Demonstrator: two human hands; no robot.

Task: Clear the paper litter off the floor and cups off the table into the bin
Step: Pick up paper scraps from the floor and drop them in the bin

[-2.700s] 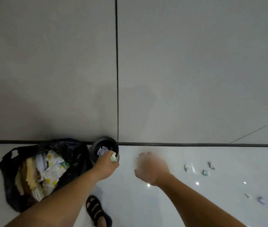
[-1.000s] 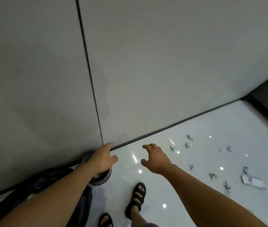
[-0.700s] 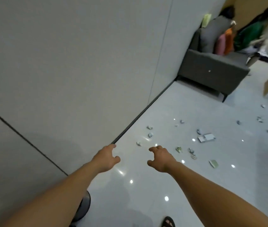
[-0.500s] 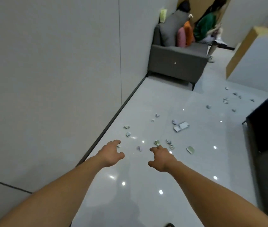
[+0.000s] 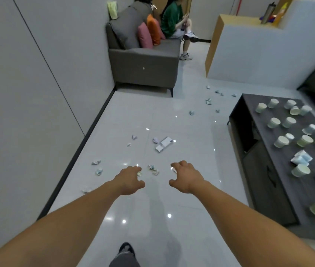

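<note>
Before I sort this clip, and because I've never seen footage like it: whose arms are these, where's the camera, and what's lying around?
No machine here: a person wears a wide-angle camera on the head, looking forward and down, so both bare arms are their own. The left hand and right hand reach out above the floor, fingers loosely curled, holding nothing. Crumpled paper scraps and a flat white packet lie on it. Many paper cups sit on the dark low table at right. A grey sofa stands beyond.
</note>
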